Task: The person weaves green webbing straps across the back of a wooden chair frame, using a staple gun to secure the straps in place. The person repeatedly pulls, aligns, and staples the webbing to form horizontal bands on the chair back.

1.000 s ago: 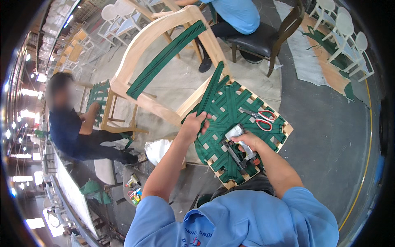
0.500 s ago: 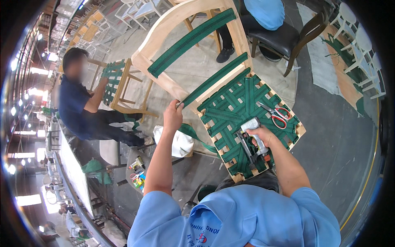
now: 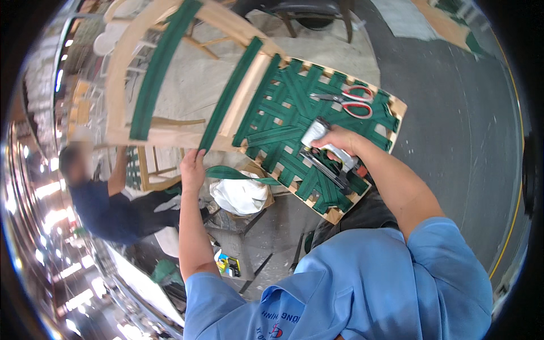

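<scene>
A wooden chair frame (image 3: pixel 118 85) lies in front of me, its seat woven with green webbing (image 3: pixel 273 136). My left hand (image 3: pixel 193 169) pinches a green webbing strap (image 3: pixel 231 93) where it meets the side rail of the chair back. That strap runs across the lower back opening, and a loose length (image 3: pixel 226 171) hangs toward the seat edge. In my right hand (image 3: pixel 341 141) is a silver staple gun (image 3: pixel 315 132), tilted over the seat webbing; whether it touches is unclear. Scissors (image 3: pixel 338 100) with red-and-white handles rest on the webbing beyond it. Another strap (image 3: pixel 164 73) spans the upper back.
At the left a person in dark clothes (image 3: pixel 105 212) works beside another webbed chair (image 3: pixel 133 169). A white bag (image 3: pixel 241 195) sits below my left forearm, near a small stand holding tools (image 3: pixel 228 265). A dark chair (image 3: pixel 311 8) stands at the far side.
The view has swung, so the chair appears turned and farther left. My left hand still holds the strap near the rail, and my right hand keeps the staple gun over the seat.
</scene>
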A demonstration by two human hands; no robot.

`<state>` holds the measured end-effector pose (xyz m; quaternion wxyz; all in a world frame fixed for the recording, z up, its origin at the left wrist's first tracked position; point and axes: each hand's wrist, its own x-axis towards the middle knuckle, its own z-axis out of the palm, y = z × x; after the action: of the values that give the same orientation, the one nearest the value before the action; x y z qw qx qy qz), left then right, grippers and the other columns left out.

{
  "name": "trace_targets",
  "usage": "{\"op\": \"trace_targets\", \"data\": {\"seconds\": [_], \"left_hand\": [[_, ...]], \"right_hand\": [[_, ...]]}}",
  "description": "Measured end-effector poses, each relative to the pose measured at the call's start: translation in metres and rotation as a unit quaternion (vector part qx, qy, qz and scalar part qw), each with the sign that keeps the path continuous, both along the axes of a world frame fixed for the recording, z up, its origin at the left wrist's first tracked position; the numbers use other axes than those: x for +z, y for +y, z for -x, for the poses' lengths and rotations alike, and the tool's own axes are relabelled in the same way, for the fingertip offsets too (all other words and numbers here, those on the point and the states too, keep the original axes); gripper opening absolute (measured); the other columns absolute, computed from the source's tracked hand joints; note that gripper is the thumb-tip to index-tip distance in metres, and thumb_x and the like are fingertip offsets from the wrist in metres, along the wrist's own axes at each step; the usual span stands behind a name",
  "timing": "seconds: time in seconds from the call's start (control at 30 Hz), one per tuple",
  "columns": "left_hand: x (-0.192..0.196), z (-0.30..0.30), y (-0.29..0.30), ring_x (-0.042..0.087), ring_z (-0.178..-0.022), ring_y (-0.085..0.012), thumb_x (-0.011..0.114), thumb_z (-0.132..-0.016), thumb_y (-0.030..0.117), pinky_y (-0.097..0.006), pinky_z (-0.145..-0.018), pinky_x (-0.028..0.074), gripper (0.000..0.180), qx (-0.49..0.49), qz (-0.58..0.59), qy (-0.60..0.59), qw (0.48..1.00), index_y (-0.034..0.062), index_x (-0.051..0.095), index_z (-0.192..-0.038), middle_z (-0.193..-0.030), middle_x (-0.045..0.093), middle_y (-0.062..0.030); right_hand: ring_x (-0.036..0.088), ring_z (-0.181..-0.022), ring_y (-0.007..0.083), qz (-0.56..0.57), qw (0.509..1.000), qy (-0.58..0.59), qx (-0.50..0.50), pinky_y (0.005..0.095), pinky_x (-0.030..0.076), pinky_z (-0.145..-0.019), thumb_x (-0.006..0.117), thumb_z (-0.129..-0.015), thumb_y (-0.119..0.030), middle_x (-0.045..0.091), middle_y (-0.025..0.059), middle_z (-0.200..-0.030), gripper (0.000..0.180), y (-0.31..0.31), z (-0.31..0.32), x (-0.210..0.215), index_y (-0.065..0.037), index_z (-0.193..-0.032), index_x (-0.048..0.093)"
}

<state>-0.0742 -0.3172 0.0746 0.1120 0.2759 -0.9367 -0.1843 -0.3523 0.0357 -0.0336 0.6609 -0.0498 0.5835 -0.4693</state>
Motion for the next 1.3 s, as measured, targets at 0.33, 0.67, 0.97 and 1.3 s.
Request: {"op": "trace_targets", "data": {"seconds": [0.33, 0.67, 0.97, 1.3], "left_hand": [[0.014, 0.008, -0.006, 0.060, -0.072, -0.0410, 0.063, -0.107, 0.028, -0.047, -0.068, 0.047, 0.033, -0.009, -0.005, -0.107, 0.994, -0.0021, 0.067, -0.093, -0.079, 0.065, -0.0245], [0.001, 0.004, 0.001, 0.057, -0.073, -0.0174, 0.060, -0.109, 0.023, -0.036, -0.071, 0.047, 0.027, 0.011, -0.036, -0.080, 0.996, 0.0001, 0.075, -0.108, -0.079, 0.067, -0.0097], [-0.008, 0.002, 0.004, 0.057, -0.074, -0.0178, 0.060, -0.109, 0.025, -0.036, -0.071, 0.047, 0.030, 0.007, -0.030, -0.063, 0.998, -0.0008, 0.074, -0.107, -0.080, 0.067, -0.0105], [-0.004, 0.005, 0.006, 0.064, -0.076, -0.0324, 0.058, -0.108, 0.027, -0.044, -0.072, 0.048, 0.031, 0.002, 0.011, -0.085, 0.996, -0.0007, 0.073, -0.105, -0.080, 0.066, -0.0210]], "right_hand": [[0.064, -0.068, 0.0200, 0.015, 0.999, -0.005, -0.030, 0.0322, 0.054, -0.052, 0.089, -0.081, -0.027, 0.072, 0.0116, -0.108, 0.045, 0.006, 0.001, -0.013, 0.001, -0.114, 0.075], [0.064, -0.065, 0.0211, 0.014, 1.000, 0.000, -0.019, 0.0343, 0.056, -0.055, 0.088, -0.082, -0.030, 0.070, 0.0147, -0.114, 0.048, 0.007, 0.004, -0.013, 0.003, -0.114, 0.074], [0.065, -0.075, 0.0213, 0.007, 0.999, 0.001, -0.033, 0.0346, 0.055, -0.055, 0.089, -0.081, -0.028, 0.070, 0.0139, -0.114, 0.049, 0.009, 0.003, -0.008, 0.004, -0.114, 0.073], [0.064, -0.070, 0.0211, 0.003, 0.999, -0.023, -0.043, 0.0345, 0.054, -0.053, 0.090, -0.080, -0.025, 0.071, 0.0125, -0.109, 0.044, 0.008, 0.003, -0.004, 0.001, -0.113, 0.075]]}}
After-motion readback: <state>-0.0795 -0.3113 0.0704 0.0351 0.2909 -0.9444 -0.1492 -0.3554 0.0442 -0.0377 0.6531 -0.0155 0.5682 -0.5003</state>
